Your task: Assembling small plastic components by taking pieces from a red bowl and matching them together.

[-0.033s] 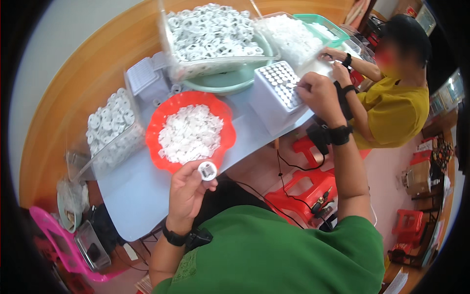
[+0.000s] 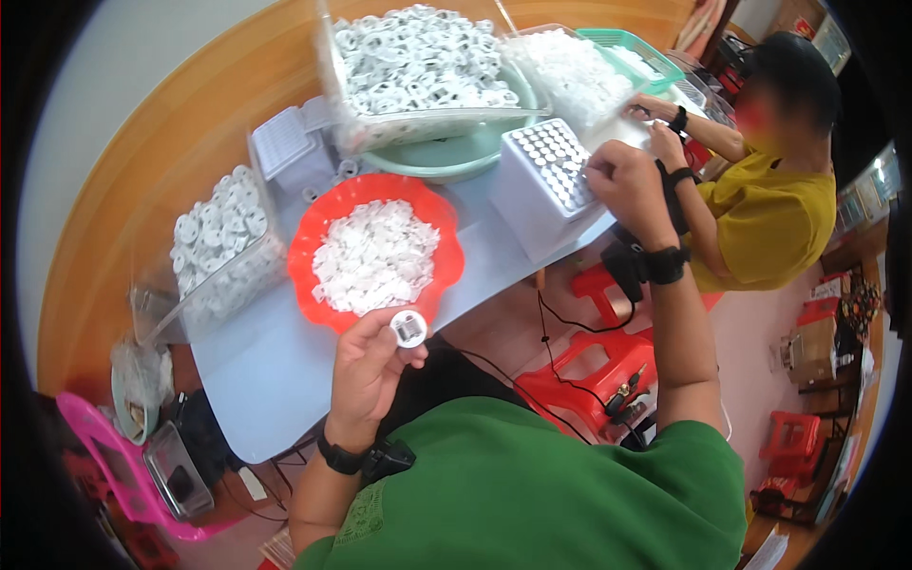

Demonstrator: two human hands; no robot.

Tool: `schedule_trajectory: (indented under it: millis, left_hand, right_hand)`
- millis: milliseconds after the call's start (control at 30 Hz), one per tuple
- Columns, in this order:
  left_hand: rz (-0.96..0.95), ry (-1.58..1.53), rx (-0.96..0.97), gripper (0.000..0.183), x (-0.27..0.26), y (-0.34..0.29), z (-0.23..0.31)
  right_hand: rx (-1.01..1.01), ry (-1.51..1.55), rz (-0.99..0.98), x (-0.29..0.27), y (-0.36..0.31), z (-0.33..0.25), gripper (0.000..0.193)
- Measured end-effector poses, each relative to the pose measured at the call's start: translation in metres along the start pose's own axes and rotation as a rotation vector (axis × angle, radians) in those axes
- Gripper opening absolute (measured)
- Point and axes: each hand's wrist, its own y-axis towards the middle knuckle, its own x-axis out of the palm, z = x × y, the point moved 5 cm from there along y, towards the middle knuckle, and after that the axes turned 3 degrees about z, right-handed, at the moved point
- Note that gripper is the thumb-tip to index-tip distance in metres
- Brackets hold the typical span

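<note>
My left hand [image 2: 371,369] pinches a small round white plastic part [image 2: 408,329] with a metal piece set in its middle, held over the near rim of a red scalloped bowl [image 2: 306,256]. White flat pieces [image 2: 380,256] fill that bowl. My right hand [image 2: 635,190] is closed, its fingertips pinched together at the right edge of a tall white box [image 2: 537,217]. Rows of small round silvery pieces [image 2: 551,152] cover the box's top. Whatever those fingertips hold, if anything, is too small to make out.
Clear bins of round white parts stand at the left [image 2: 220,228] and the back [image 2: 432,66], the latter over a pale green basin [image 2: 437,163]. A co-worker in yellow [image 2: 769,218] works at the right. Red stools [image 2: 603,370] and cables are below the table [image 2: 252,389].
</note>
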Motion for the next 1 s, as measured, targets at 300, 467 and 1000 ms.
schedule_trajectory:
  millis: [300, 467, 1000]
  left_hand:
    - [-0.071, 0.004, -0.048, 0.032, 0.003, -0.004, -0.004]
    - [-0.105, 0.053, -0.034, 0.030, 0.009, -0.008, -0.006]
    - [-0.013, 0.158, 0.000, 0.023, 0.011, -0.018, -0.005]
  right_hand:
    - [-0.584, 0.361, -0.009, 0.002, -0.071, -0.143, 0.017]
    - [-0.692, 0.438, -0.045, 0.030, -0.094, -0.175, 0.019]
    - [-0.769, 0.195, -0.227, 0.036, -0.117, -0.198, 0.021]
